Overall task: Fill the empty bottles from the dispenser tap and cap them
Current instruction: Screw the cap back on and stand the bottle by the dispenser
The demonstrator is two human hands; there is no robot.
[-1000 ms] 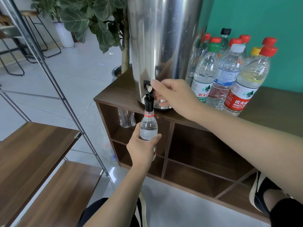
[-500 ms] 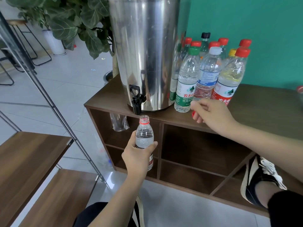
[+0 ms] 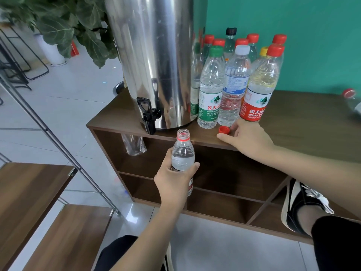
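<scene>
So the left hand [image 3: 176, 178] grips the uncapped bottle [image 3: 183, 153] upright to avoid spilling, while the right hand's [image 3: 249, 138] spread fingers [image 3: 224, 137] reach the red cap [image 3: 224, 130] just beyond them

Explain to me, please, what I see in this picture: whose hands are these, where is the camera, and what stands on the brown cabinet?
There is no machine here. A person wears a camera on the head, which looks forward and down, so the two hands you see are that person's own.

The left hand grips a small open bottle with water in it, held below and in front of the cabinet top. The right hand rests on that top with its fingers beside a loose red cap; whether they touch the cap I cannot tell.

On the cabinet stands a tall steel dispenser with a black tap low on its front. Next to it stands a group of capped bottles, most with red caps.
</scene>
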